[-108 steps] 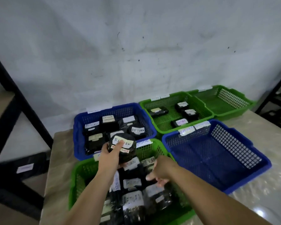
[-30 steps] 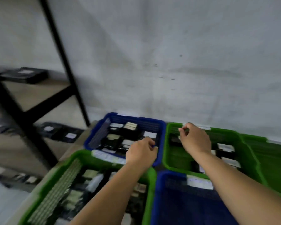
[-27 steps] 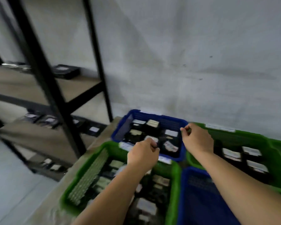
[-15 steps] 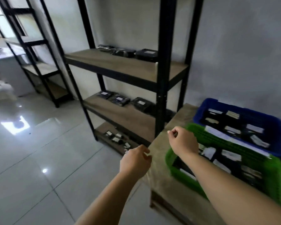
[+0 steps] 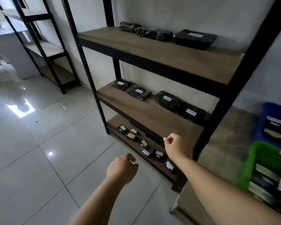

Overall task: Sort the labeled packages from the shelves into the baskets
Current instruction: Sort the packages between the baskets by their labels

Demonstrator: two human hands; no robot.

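Now my left hand (image 5: 122,168) and right hand (image 5: 177,147) hang loosely curled, holding nothing, free to pick. Black plastic-wrapped packages with white labels (image 5: 166,99) lie label-up along the black-framed wooden shelves (image 5: 152,114), readable; the green plastic basket (image 5: 256,158) waits beside.

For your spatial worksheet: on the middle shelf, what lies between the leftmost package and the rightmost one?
Head view: two more labeled packages lie between the leftmost and rightmost.

Two baskets (image 5: 256,161), two shelving racks (image 5: 152,51)
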